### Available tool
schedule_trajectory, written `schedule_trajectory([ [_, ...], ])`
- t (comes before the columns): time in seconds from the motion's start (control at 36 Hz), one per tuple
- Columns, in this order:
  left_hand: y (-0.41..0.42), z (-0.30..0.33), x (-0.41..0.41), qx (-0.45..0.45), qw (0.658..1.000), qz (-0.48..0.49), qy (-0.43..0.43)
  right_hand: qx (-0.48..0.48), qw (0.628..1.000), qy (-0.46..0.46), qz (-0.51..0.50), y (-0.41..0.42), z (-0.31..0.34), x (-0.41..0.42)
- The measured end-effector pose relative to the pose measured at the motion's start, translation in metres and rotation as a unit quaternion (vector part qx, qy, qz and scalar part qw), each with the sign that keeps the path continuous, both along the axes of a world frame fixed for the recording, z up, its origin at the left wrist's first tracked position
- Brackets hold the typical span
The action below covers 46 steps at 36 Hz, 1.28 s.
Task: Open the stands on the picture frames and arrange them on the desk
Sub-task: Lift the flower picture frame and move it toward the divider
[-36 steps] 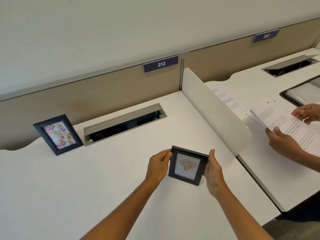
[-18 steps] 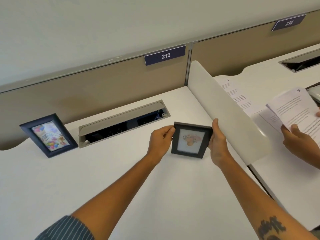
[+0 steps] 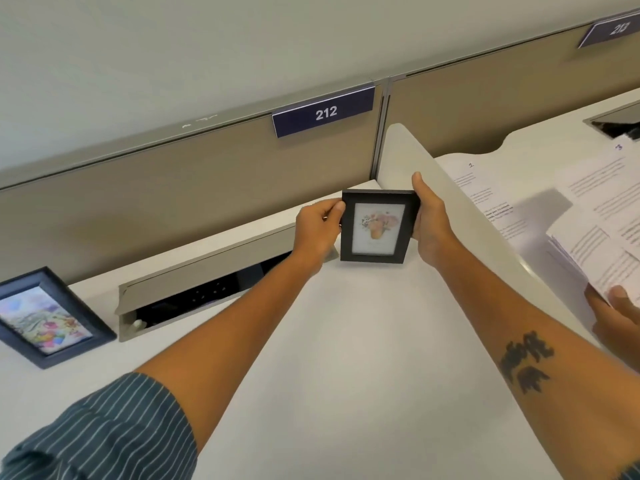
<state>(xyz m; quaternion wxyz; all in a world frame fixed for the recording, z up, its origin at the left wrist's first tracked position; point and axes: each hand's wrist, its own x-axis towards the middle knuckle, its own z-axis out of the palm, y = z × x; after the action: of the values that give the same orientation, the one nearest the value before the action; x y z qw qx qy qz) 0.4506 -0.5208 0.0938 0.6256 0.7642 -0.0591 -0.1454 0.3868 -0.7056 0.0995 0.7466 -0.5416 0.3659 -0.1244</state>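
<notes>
The black frame is gripped at both side edges by the left hand and right hand, fingers curled round it, keeping it upright for seating on the surface.

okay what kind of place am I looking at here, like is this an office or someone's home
Most likely a shared office with numbered workstations. A tan partition backs the white desk and carries a "212" sign; a white divider separates the next desk, where another person's hand holds printed papers.

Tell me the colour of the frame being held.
Black frame, clearest in the head view.
</notes>
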Motion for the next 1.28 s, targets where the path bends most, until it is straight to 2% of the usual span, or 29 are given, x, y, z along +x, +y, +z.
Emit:
schedule_trajectory([
  [0.25, -0.017, -0.016, 0.035, -0.002, 1.000, -0.009, 0.005, -0.019, 1.000, 0.011, 0.005, -0.021, -0.025, 0.040],
  [0.61, -0.014, -0.025, 0.046, -0.003, 1.000, 0.007, 0.013, -0.019, 0.998, 0.024, 0.062, -0.020, -0.031, 0.055],
  [0.75, -0.014, -0.024, 0.047, -0.007, 1.000, 0.005, 0.016, -0.026, 0.998, 0.029, 0.054, -0.021, -0.032, 0.058],
  [0.97, -0.010, -0.018, 0.043, 0.035, 0.999, 0.003, 0.029, -0.053, 0.997, 0.041, 0.029, -0.016, -0.031, 0.058],
  [1.08, -0.006, -0.010, 0.035, 0.077, 0.997, -0.014, 0.026, -0.077, 0.994, 0.050, 0.056, -0.013, -0.029, 0.053],
  [1.19, 0.008, -0.007, 0.023, 0.128, 0.991, -0.037, -0.017, -0.117, 0.986, 0.059, 0.099, -0.006, -0.025, 0.042],
  [1.28, 0.028, -0.014, 0.001, 0.184, 0.971, -0.095, -0.116, -0.176, 0.979, 0.050, 0.092, -0.002, -0.023, 0.028],
])
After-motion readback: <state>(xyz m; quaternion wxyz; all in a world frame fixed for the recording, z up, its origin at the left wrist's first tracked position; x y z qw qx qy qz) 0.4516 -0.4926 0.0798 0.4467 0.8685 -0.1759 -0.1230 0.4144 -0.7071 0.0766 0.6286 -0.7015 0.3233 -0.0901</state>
